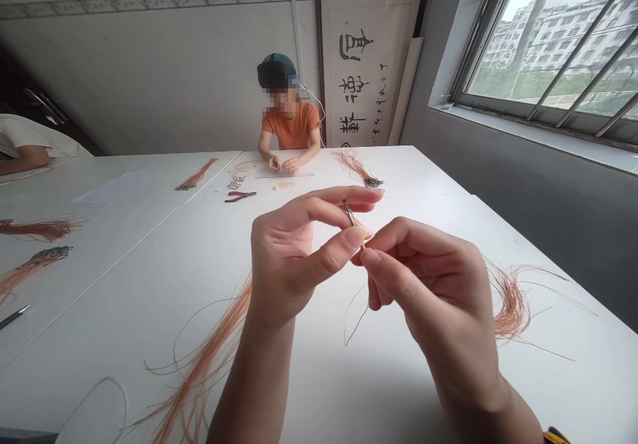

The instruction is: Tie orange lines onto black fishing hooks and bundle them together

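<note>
Held up over the white table [319, 377], my two hands meet fingertip to fingertip. My left hand [299, 251] pinches a thin dark metal piece [349, 214] between thumb and fingers; its upper end sticks out past the forefinger. Thumb and forefinger of my right hand [428, 271] are closed on a thin wire at a tiny orange-yellow bit [363, 247]. Below the right fingers the thin wire [355, 330] hangs in a bent loop. The exact join between the pieces is hidden by my fingertips.
Copper wire bundles lie left of my forearm [209, 357], at the right [513, 304], at the back [356, 168] and far left [40, 228]. Red-handled pliers [240, 197] and a pen [14, 316] rest on the table. Across sits a co-worker in orange [292, 125].
</note>
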{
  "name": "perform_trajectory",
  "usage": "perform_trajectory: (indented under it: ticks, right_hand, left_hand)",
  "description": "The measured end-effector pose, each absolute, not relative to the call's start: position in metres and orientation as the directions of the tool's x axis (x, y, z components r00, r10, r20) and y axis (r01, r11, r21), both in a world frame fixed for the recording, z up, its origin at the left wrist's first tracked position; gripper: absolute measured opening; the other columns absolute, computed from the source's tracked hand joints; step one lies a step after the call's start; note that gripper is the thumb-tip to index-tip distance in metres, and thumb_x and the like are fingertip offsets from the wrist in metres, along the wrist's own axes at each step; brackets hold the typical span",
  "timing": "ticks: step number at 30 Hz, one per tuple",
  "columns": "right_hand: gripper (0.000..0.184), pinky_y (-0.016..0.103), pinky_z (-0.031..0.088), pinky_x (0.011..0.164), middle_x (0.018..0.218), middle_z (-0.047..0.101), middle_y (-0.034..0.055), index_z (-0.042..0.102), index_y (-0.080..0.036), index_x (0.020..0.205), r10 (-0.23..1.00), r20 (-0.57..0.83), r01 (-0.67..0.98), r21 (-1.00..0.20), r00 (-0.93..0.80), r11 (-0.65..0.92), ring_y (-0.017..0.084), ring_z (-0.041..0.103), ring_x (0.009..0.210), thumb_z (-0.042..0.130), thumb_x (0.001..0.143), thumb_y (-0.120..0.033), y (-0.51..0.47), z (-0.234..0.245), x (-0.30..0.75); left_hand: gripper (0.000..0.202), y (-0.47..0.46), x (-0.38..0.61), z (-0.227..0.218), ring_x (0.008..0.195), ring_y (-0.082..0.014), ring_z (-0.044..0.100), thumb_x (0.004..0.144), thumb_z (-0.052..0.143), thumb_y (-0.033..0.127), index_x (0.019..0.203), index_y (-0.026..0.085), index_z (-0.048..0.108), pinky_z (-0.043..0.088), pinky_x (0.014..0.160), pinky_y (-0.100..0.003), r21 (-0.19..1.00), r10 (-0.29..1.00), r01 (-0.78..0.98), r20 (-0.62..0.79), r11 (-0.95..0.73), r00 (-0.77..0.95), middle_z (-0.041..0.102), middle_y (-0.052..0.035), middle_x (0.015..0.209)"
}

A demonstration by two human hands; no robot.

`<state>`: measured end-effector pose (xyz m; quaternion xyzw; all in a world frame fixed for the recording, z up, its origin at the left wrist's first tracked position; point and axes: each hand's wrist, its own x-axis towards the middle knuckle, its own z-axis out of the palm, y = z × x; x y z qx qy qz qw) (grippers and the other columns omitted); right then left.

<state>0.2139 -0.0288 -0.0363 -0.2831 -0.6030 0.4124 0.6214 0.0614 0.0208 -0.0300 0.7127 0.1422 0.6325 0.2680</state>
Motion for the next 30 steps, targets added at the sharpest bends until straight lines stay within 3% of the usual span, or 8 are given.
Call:
perform_trajectory:
  ticks: [9,17,30]
  right_hand:
    - [0.027,0.021,0.043,0.053,0.061,0.057,-0.0046,0.065,-0.019,0.074,0.853,0.517,-0.186,-0.847,-0.076,0.497,0.008,0.049,0.057,0.067,0.101,-0.018,-0.0291,-0.0355,0.2144]
    - [0.025,0.020,0.042,0.052,0.059,0.056,-0.0050,0.065,-0.018,0.073,0.851,0.522,-0.157,-0.846,-0.056,0.509,0.007,0.048,0.055,0.068,0.097,-0.013,-0.0299,-0.0337,0.2133]
    - [0.027,0.023,0.042,0.054,0.061,0.056,-0.0045,0.064,-0.019,0.075,0.847,0.526,-0.174,-0.843,-0.075,0.509,0.009,0.049,0.057,0.066,0.102,-0.020,-0.0308,-0.0363,0.2150]
  left_hand:
    - [0.013,0.0218,0.0609,-0.0298,0.110,-0.0192,0.079,0.092,0.079,0.014,0.090,0.028,0.080,0.065,0.100,-0.035,0.556,0.534,-0.141,0.829,-0.819,0.169,0.083,0.0013,0.115]
    - [0.009,0.0208,0.0611,-0.0286,0.108,-0.0209,0.079,0.092,0.079,0.021,0.086,0.028,0.079,0.065,0.100,-0.040,0.594,0.574,-0.103,0.800,-0.798,0.174,0.083,0.0003,0.114]
    - [0.009,0.0210,0.0617,-0.0293,0.110,-0.0223,0.079,0.092,0.079,0.022,0.088,0.029,0.080,0.064,0.102,-0.043,0.581,0.561,-0.108,0.811,-0.807,0.166,0.083,0.0012,0.114]
